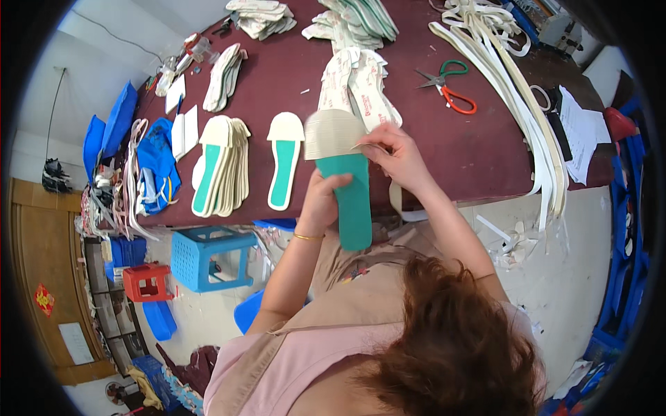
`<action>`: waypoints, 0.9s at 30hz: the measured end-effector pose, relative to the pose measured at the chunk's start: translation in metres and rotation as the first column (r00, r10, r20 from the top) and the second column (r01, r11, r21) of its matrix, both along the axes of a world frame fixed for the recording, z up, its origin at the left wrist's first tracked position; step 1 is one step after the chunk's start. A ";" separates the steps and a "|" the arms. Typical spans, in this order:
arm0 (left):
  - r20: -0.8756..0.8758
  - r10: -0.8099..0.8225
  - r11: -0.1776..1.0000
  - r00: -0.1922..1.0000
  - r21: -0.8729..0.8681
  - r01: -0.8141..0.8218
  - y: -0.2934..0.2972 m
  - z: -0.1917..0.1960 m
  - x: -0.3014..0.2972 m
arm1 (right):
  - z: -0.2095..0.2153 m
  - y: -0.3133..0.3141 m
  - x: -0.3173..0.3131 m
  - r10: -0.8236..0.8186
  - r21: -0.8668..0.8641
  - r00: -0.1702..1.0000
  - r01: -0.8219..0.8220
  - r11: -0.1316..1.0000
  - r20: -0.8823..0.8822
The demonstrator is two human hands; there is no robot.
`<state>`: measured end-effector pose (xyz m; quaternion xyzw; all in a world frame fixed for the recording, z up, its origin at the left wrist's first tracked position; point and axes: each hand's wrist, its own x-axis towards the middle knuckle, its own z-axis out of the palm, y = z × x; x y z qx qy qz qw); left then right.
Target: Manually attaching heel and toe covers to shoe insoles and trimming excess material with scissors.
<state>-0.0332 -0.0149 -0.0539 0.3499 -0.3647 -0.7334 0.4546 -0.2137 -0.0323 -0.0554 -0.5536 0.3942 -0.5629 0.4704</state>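
My left hand [321,197] grips a shoe insole [355,215] by its side, thumb across the green face. The insole's wide toe end wears a ribbed cream piece [334,135] and points away from me. At the right edge of that cream piece, my right hand [394,154] pinches with thumb and fingertips; a thin edge shows between them. Left of my hands, a single insole [284,163] with a cream toe and green middle lies flat. Farther left, a fanned stack of similar insoles [225,166] rests near the table's front edge.
On the dark red table [277,76] lie patterned sole pieces [357,83], several more stacks behind, scissors [447,87] with green and orange handles, and long white strips [510,104]. A blue stool [208,260] and a red stool [146,282] stand below at left.
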 end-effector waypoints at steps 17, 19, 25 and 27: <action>0.508 0.484 0.660 0.712 -0.747 0.085 -0.002 0.042 -0.035 | 0.041 0.036 -0.016 -0.403 0.438 0.195 -0.571 0.695 0.894; 0.146 0.356 0.906 0.923 -0.298 -0.302 -0.005 0.046 -0.037 | 0.051 0.044 -0.013 -0.151 0.442 0.654 -0.306 0.843 0.741; 0.147 0.388 0.879 0.910 -0.357 -0.318 -0.006 0.052 -0.039 | 0.043 0.042 -0.006 -0.155 0.499 0.699 -0.319 0.806 0.698; 0.192 0.415 0.851 0.889 -0.427 -0.305 -0.006 0.051 -0.037 | 0.044 0.039 -0.004 -0.159 0.525 0.731 -0.305 0.795 0.664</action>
